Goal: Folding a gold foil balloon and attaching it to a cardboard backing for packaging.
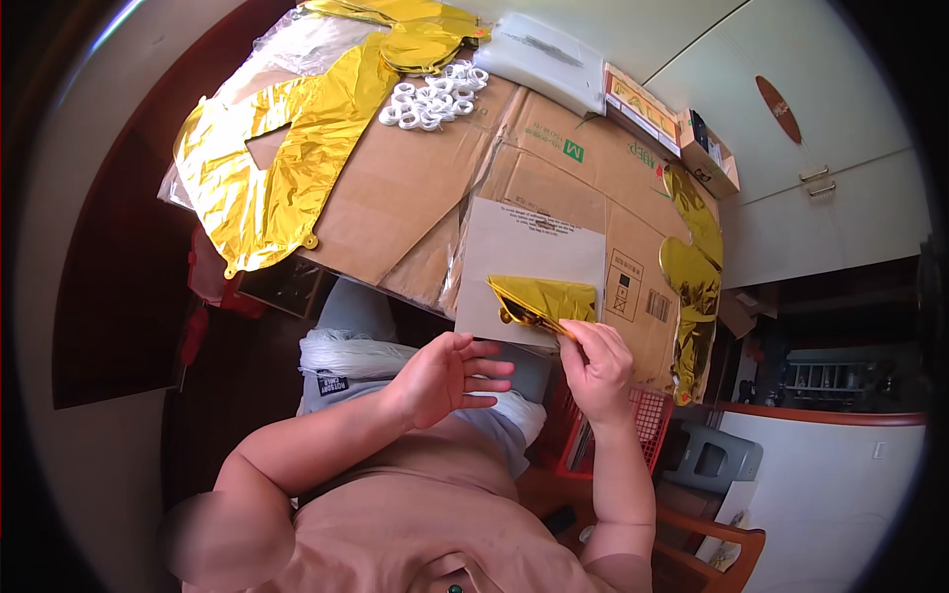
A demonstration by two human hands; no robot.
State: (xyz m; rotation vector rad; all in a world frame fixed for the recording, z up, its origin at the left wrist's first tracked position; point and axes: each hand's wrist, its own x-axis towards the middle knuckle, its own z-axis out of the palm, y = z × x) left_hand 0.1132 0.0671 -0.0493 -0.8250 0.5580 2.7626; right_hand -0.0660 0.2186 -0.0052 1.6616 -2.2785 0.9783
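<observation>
A folded gold foil balloon lies over a pale printed sheet or bag at the near edge of the cardboard. My right hand pinches the balloon's near right corner between thumb and fingers. Dark folds and a small round tab show along its near left edge. To the left of it, my left hand hovers in front of the cardboard edge, fingers spread and palm turned inward, holding nothing.
Flat cardboard covers the table. Large gold foil balloons lie at far left, another gold foil balloon at the right edge. White ribbon rolls, a clear-wrapped stack and small boxes sit at the back. A red basket stands below.
</observation>
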